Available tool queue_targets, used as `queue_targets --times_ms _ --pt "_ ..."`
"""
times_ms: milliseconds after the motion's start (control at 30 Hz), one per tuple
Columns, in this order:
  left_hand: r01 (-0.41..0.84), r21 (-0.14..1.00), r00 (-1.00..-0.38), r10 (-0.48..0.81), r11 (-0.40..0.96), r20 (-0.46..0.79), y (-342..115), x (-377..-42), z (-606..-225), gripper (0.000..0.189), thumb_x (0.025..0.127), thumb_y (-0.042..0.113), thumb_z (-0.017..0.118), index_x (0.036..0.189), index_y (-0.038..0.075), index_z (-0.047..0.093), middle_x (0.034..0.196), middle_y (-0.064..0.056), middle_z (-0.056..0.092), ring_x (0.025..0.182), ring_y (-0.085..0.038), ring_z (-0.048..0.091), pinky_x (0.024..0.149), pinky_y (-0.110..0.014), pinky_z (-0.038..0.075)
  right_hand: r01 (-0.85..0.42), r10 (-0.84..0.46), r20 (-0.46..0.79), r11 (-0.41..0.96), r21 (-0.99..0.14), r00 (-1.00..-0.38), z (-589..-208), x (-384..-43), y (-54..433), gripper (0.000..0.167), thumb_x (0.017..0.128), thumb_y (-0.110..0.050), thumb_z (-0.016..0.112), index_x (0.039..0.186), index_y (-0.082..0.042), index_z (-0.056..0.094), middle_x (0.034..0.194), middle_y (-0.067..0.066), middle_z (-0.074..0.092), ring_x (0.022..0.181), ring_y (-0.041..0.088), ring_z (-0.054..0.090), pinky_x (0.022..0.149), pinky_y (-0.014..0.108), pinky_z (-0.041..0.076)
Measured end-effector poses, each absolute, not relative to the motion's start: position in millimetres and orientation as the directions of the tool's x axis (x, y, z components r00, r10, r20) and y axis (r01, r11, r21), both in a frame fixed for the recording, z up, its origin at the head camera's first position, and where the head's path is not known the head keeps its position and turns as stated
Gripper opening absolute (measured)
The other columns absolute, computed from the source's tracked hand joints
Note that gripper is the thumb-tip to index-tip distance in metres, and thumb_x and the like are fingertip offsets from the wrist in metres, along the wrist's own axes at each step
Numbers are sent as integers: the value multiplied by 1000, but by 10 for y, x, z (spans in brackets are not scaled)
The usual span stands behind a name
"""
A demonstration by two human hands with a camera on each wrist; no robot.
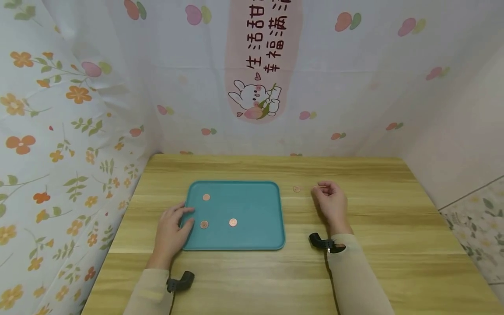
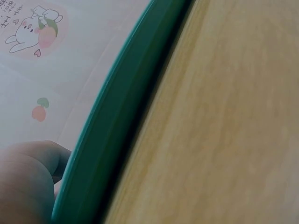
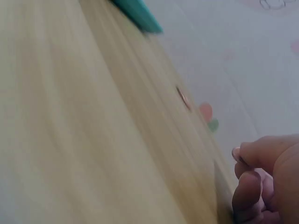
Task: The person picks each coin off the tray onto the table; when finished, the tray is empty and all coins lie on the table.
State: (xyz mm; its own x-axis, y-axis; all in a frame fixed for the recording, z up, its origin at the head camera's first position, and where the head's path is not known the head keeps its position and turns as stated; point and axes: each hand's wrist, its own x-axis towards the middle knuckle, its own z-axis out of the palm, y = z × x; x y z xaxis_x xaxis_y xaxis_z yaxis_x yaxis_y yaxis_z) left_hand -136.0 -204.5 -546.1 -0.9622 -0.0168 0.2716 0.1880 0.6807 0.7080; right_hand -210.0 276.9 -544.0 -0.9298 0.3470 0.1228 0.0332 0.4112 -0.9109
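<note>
A teal tray [image 1: 256, 214] lies on the table with three copper-coloured coins on it: one at the upper left [image 1: 206, 197], one at the lower left [image 1: 204, 224] and one nearer the middle [image 1: 233, 222]. My left hand [image 1: 171, 232] rests over the tray's left rim, fingers and thumb reaching inside. In the left wrist view part of that hand [image 2: 28, 182] shows beside the rim. To the right of the tray, my right hand [image 1: 330, 203] pinches a coin [image 3: 237, 153] between thumb and finger. Another coin [image 1: 296, 189] lies on the table between that hand and the tray.
The wood-grain table [image 1: 252, 280] ends at a printed curtain [image 1: 189, 87] along the back. A flowered cloth [image 1: 59, 175] hangs on the left side. Black wrist cameras [image 1: 181, 282] sit on both sleeves.
</note>
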Motion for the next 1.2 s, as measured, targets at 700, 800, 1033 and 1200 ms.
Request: queue_targets --times_ms 700,800,1033,1200 --pt "191 703 -962 -12 685 273 -2045 -1350 -5457 27 95 5 74 121 2 76 150 -24 58 138 -48 47 112 -63 36 112 365 165 629 -770 -916 -5473 -2122 3094 22 98 -24 81 103 -4 77 93 11 76 79 15 65 65 15 48" --pt "193 703 -961 -11 684 275 -2043 -1348 -5459 27 95 5 75 122 2 77 149 -24 58 138 -49 47 111 -64 36 119 363 169 651 -750 -916 -5475 -2130 3081 22 98 -25 81 103 -4 76 93 12 76 80 19 66 68 19 47" --pt "199 707 -960 -8 679 279 -2043 -1350 -5458 27 95 4 75 121 2 77 150 -24 58 138 -49 47 112 -65 36 139 339 130 664 -735 -932 -5438 -2147 3047 25 100 -26 77 108 -2 76 97 13 75 88 27 67 78 34 51" --pt "201 709 -960 -9 676 281 -2045 -1351 -5464 27 95 4 75 121 2 77 150 -24 58 138 -49 47 112 -64 36 146 322 111 675 -724 -940 -5426 -2152 3026 27 102 -26 73 112 -1 77 99 14 74 91 29 66 82 40 51"
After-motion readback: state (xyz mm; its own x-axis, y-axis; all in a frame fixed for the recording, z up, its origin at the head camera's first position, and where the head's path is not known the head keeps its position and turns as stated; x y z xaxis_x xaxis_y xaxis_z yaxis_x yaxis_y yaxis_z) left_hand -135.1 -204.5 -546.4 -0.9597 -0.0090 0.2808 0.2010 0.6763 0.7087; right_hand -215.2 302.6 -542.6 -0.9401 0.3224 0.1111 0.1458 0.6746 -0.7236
